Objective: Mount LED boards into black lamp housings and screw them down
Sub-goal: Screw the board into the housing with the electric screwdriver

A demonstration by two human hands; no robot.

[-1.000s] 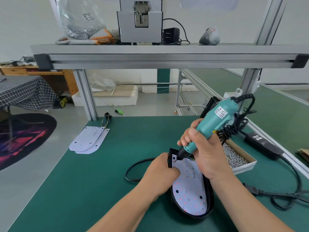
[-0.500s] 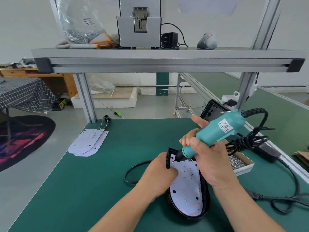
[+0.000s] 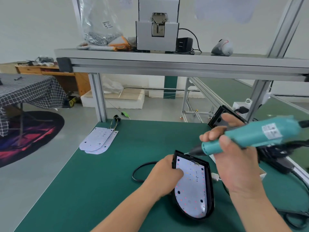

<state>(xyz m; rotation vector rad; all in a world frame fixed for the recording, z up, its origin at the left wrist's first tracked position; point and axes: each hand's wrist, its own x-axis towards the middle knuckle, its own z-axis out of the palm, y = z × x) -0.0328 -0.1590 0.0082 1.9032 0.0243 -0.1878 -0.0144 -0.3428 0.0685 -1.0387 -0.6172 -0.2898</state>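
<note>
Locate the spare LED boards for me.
In the head view the spare LED boards lie stacked at the far left of the green bench, near the left aluminium post, well left of the lamp housing.

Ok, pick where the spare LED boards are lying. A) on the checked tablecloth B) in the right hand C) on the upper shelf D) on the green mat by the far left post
D: the spare LED boards lie stacked on the green mat beside the far left frame post, apart from the black lamp housing that the left hand grips.
</note>
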